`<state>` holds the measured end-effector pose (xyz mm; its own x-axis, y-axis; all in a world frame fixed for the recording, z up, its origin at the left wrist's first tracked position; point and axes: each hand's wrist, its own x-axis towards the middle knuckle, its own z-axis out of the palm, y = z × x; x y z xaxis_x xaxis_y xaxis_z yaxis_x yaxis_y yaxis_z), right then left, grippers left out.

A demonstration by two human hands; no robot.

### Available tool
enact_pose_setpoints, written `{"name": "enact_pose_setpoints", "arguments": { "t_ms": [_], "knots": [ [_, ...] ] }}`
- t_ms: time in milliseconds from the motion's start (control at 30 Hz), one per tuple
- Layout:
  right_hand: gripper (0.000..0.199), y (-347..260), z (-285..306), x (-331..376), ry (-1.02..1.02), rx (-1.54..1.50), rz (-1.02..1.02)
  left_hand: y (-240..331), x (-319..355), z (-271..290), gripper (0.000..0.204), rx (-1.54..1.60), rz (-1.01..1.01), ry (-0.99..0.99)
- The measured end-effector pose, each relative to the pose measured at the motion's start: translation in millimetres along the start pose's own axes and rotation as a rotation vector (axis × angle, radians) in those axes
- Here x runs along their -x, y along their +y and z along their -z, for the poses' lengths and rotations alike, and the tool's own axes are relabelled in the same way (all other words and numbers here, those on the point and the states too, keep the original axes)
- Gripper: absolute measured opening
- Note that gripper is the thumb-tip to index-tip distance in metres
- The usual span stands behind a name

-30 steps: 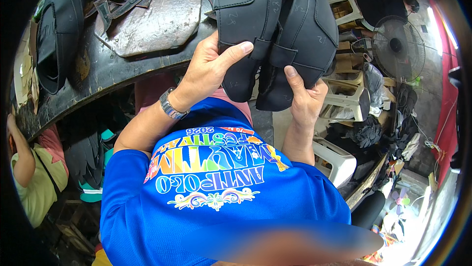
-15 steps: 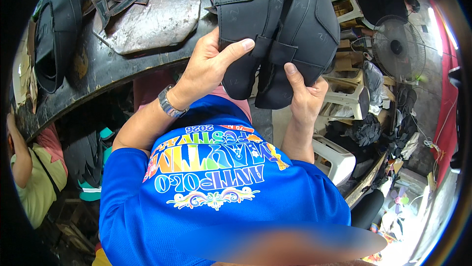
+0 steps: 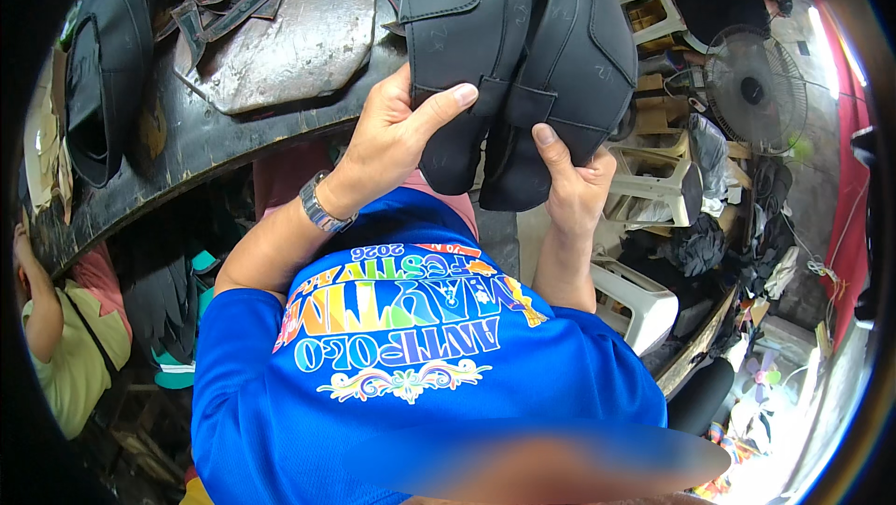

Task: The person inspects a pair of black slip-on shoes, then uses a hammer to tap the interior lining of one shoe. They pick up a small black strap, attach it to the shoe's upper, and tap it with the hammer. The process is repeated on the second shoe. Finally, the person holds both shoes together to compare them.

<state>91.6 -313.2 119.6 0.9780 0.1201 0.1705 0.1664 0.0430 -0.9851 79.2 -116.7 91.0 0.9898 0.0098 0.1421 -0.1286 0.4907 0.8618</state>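
Two black stitched shoe uppers are held up side by side in front of me. My left hand [image 3: 397, 136] is closed around the lower part of the left shoe upper [image 3: 467, 34], its thumb lying across the front. On the other side, my right hand [image 3: 577, 186] grips the right shoe upper [image 3: 593, 57], thumb on its face near a short cross strap. The fingers of both hands are mostly hidden behind the pieces. The uppers lean against each other near the middle, with pale marks on their surfaces.
A dark curved table [image 3: 215, 150] bears a worn metal plate [image 3: 289, 43], black strips [image 3: 238, 15] and more black uppers [image 3: 112, 66]. White plastic stools [image 3: 644, 309] and a fan [image 3: 754, 90] stand to the right. Another person [image 3: 84, 346] is at the far left.
Both uppers and my hands have shifted slightly to the left. My grip on each piece looks the same.
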Motion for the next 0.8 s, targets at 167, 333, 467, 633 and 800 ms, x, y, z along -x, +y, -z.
{"name": "enact_pose_setpoints", "arguments": {
  "t_ms": [167, 333, 467, 633, 800],
  "knots": [
    [0.015, 1, 2, 1, -0.003, -0.037, -0.01, -1, 1, 0, 0.032, 0.004, -0.005, -0.002],
    [0.016, 5, 3, -1, 0.023, -0.084, -0.04, -1, 1, -1, 0.032, 0.035, 0.018, -0.003],
    [0.017, 7, 6, -2, 0.032, -0.117, -0.052, 0, 1, -3, 0.031, 0.023, 0.013, -0.011],
    [0.018, 10, 11, -2, 0.021, -0.104, -0.065, 1, 1, -4, 0.03, 0.015, 0.033, -0.01],
    [0.017, 15, 11, -2, 0.023, -0.122, -0.013, 1, 1, -4, 0.031, 0.033, 0.03, -0.003]
  ]
}}
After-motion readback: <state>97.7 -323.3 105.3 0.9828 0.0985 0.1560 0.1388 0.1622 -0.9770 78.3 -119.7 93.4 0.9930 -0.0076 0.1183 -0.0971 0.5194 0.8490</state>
